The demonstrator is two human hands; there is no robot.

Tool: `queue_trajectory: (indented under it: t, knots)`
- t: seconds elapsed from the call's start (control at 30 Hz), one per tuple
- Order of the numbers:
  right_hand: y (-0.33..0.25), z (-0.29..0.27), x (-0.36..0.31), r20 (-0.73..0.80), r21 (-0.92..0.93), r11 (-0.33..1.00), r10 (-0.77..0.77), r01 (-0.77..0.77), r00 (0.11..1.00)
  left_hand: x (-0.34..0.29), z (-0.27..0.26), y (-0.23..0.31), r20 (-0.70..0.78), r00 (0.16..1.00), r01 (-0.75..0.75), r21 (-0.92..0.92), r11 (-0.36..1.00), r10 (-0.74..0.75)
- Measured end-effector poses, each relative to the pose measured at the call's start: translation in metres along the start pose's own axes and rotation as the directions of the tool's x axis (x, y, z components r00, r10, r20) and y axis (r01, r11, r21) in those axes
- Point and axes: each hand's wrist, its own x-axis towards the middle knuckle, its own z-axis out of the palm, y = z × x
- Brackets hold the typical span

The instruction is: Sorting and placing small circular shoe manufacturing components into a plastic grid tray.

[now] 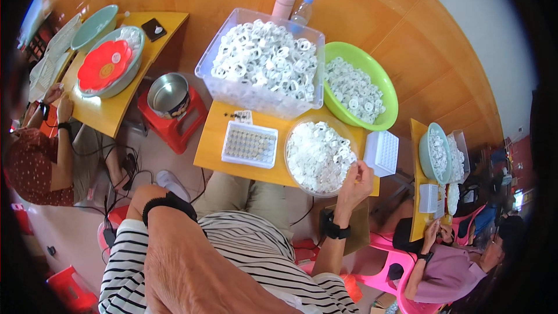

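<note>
My right hand (357,183) is at the right rim of a clear round bowl (289,166) heaped with small white plastic parts (318,154). Its thumb and fingers are pinched together on a small white plastic part, mostly hidden by the fingertips. Raised close to the camera, my left hand (195,267) shows its back beyond a black wristband; its fingers lie outside the picture. Left of the bowl, a white tray (250,164) carries rows of small round greyish pieces. A white gridded rack (381,154) stands to the bowl's right.
Behind the bowl, a clear bin (261,96) holds white ring-shaped parts, and a green basin (387,90) holds more white parts. A pink tumbler (283,6) and plastic bottle (303,10) stand behind. A metal pot (168,94) rests on a red stool (192,131). Co-workers sit at both sides.
</note>
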Motion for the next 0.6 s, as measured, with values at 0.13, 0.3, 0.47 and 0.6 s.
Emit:
queue_trajectory:
  t: [0.13,0.3,0.47,0.6]
  knots:
    - [0.014,0.012,-0.01,0.015,0.232,0.954,0.192,-0.19,0.981,-0.005,-0.003,0.0,-0.026,1.0,-0.017,-0.009,1.0,0.017]
    - [0.0,0.017,-0.014,0.095,0.366,0.884,0.275,-0.291,0.957,-0.019,-0.012,0.012,0.013,0.995,0.104,-0.073,0.992,-0.104]
    - [-0.031,0.008,-0.014,0.053,0.125,0.99,-0.065,0.058,0.996,-0.034,-0.069,0.031,0.141,0.775,0.56,0.299,0.773,-0.616]
    - [-0.058,-0.001,-0.018,0.003,0.048,0.905,-0.424,0.424,0.906,-0.076,-0.092,0.012,-0.697,0.333,0.921,0.097,0.377,-0.635]
